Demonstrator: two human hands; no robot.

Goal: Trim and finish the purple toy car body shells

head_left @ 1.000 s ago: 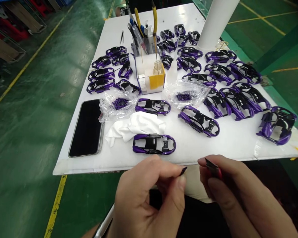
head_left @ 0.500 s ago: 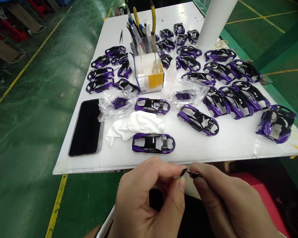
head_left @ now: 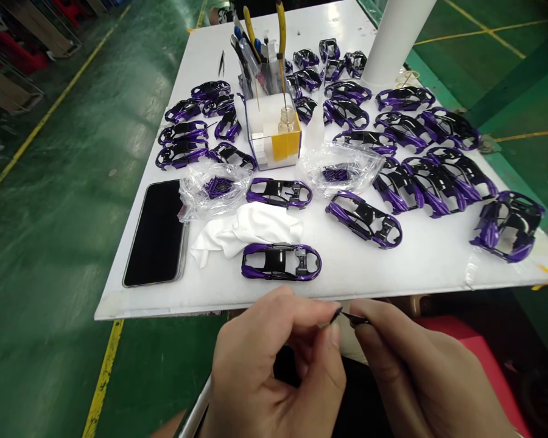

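Note:
My left hand [head_left: 283, 365] pinches a tiny dark part [head_left: 336, 314] between thumb and forefinger, just in front of the table's near edge. Facing it, my right hand [head_left: 420, 365] grips a thin dark blade-like tool [head_left: 357, 319], its pointed tip close to the small part; whether they touch I cannot tell. Most of the tool is hidden in the fingers. On the table beyond my hands lies a purple and black toy car body shell [head_left: 281, 263]. Behind that shell is a crumpled white cloth [head_left: 246, 228].
A phone [head_left: 155, 234] lies at the table's left. Two clear bags [head_left: 217, 190] hold small purple parts. Behind them stands a tool holder [head_left: 274, 128] with pliers and a glass jar [head_left: 287, 120]. Many car shells [head_left: 433, 182] cover the right and back, near a white post [head_left: 397, 42].
Both hands stay nearly in place. The small part in my left fingers is tilted slightly differently, and the tool's tip shows a little more. The view has shifted slightly.

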